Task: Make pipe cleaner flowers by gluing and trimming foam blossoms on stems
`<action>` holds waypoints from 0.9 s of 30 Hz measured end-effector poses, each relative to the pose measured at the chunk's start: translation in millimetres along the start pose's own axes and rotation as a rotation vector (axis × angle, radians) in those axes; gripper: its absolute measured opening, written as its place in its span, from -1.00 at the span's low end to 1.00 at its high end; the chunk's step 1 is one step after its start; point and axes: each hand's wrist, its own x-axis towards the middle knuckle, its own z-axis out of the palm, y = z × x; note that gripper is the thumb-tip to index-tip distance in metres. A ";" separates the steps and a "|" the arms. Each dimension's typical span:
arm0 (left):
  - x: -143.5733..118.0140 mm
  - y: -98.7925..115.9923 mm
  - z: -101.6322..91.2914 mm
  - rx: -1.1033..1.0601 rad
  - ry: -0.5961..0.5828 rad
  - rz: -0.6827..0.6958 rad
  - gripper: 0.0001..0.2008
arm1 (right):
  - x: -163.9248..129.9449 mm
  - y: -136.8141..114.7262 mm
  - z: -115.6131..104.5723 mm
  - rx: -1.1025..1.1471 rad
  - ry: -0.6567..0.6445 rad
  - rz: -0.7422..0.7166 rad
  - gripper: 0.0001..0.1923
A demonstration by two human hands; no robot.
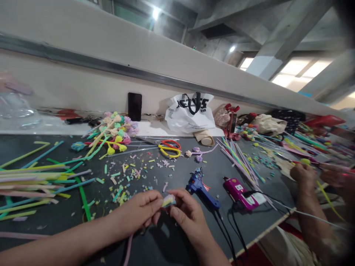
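A small bundle of short pastel pipe cleaner pieces (168, 201), in lilac, yellow and blue, is between my two hands above the dark table. My left hand (142, 210) pinches its left end with the fingers closed. At the other end, the curled thumb and fingers of my right hand (190, 214) grip it. A pink pipe cleaner (128, 249) hangs down below my left hand; its upper end is hidden. Just right of my hands lies a blue hot glue gun (203, 192). Cut pipe cleaner bits (135, 173) are scattered beyond my left hand.
Long pipe cleaners (30, 184) lie at left, near a pile of fuzzy flowers (115, 129). Scissors (169, 149) and a phone (135, 106) are farther back. A magenta power strip (242, 194) with cords is at right, near a co-worker's hand (303, 173).
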 end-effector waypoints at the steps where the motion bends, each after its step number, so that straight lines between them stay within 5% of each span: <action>1: -0.8 0.3 -0.2 0.110 0.045 0.049 -0.62 | 0.5 0.0 0.1 -0.010 0.004 -0.004 -0.66; 7: -5.9 1.4 1.4 0.555 0.129 0.222 -0.66 | 3.3 -0.6 1.3 -0.087 0.007 -0.018 -0.79; 14: -3.8 1.2 -1.2 0.501 0.091 0.197 -0.75 | 3.0 -5.8 1.3 -0.144 -0.002 -0.027 -0.95; 27: -4.3 -4.8 -2.5 0.771 0.073 0.339 -0.71 | 4.1 0.1 4.5 -0.163 -0.004 -0.010 -0.96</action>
